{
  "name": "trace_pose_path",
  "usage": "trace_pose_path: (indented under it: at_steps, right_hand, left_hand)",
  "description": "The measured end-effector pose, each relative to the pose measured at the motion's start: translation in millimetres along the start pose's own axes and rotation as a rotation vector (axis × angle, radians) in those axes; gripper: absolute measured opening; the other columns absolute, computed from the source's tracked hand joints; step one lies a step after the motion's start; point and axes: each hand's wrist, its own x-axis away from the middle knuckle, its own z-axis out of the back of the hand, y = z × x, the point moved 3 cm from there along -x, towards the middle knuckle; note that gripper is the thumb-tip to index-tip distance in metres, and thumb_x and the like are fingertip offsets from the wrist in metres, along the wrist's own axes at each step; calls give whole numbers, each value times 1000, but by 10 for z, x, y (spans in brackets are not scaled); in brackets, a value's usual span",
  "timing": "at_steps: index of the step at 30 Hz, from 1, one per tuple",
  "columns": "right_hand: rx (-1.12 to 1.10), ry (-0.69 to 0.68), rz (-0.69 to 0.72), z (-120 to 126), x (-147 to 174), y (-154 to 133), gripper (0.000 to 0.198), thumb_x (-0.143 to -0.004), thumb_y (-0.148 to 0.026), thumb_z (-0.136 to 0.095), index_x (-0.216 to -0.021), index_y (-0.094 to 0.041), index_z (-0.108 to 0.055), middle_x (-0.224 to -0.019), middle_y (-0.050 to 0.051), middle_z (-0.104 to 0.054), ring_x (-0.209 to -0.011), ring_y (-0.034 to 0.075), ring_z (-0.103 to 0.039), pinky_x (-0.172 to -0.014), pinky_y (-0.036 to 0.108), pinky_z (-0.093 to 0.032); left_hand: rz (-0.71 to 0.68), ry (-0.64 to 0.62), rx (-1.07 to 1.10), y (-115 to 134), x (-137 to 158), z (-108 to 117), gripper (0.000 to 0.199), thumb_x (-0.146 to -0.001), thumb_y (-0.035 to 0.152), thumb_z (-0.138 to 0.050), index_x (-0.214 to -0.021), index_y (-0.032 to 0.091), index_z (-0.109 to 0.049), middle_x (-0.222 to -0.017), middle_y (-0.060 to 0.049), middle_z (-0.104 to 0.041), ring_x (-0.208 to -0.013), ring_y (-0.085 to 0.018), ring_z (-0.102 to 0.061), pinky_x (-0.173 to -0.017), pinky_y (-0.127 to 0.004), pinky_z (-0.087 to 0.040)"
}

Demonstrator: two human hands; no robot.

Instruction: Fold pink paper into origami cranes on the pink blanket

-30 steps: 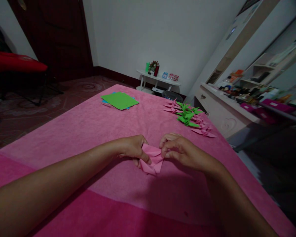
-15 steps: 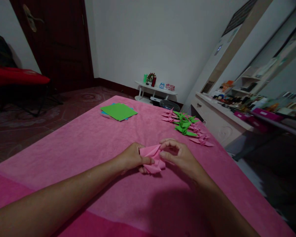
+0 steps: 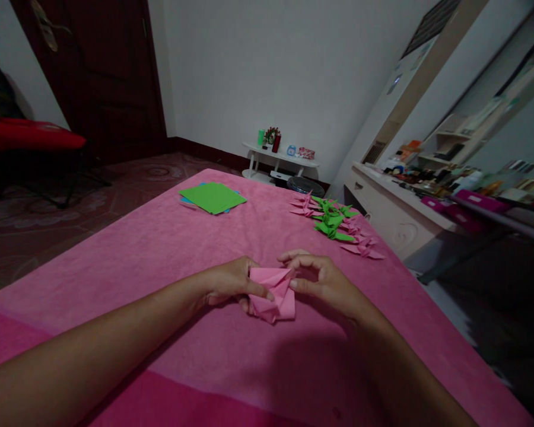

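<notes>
A partly folded sheet of pink origami paper is held between my two hands, just above the pink cloth. My left hand is closed on its left side, the thumb pressing on top and the other fingers underneath. At the upper right edge, my right hand pinches the paper between thumb and fingers. Creases and loose flaps show on the paper's face; its underside is hidden.
Several folded pink and green paper cranes lie at the far right of the cloth. A stack of square sheets, green on top, lies at the far left. Beyond stand a cluttered dresser and a small white shelf.
The pink paper has turned and opened a little flatter towards me. Both hands keep hold of it, and my right fingers have shifted slightly along its edge.
</notes>
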Motion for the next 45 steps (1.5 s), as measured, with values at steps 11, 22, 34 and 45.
trace_pose_path:
  at_steps: [11, 22, 34, 45]
  right_hand:
    - [-295, 411, -171, -240, -4, 163, 30, -77, -45, -60, -72, -15, -57, -63, 0, -56, -53, 10, -50, -49, 21, -40]
    - [-424, 288, -409, -438, 20, 214, 36, -65, -44, -70, -79, -16, -53, -52, -3, -59, -41, 9, -53, -40, 18, -39]
    - [-425, 320, -352, -461, 17, 205, 29, -72, -43, -63, -72, -15, -54, -60, 0, -59, -47, 9, -52, -44, 19, -39]
    - [559, 269, 362, -433, 56, -125, 30, -72, -7, -58, -95, -26, -63, -102, 5, -54, -99, 22, -50, -84, 35, -42]
  left_hand:
    - [-530, 660, -230, 110, 1, 69, 26, -72, 35, -64, -63, 11, -61, -55, 0, -54, -49, -8, -46, -46, -19, -32]
    - [-624, 662, -305, 82, 21, 10, 17, -73, 28, -61, -64, 14, -62, -61, 0, -53, -59, -11, -46, -54, -22, -35]
    - [-593, 704, -173, 34, -37, 50, 21, -68, 33, -68, -67, 12, -66, -64, -1, -60, -59, -11, -51, -55, -22, -39]
    - [-330, 346, -54, -29, -195, 225, 31, -61, 38, -74, -66, 9, -62, -51, 0, -57, -41, -8, -48, -42, -19, -35]
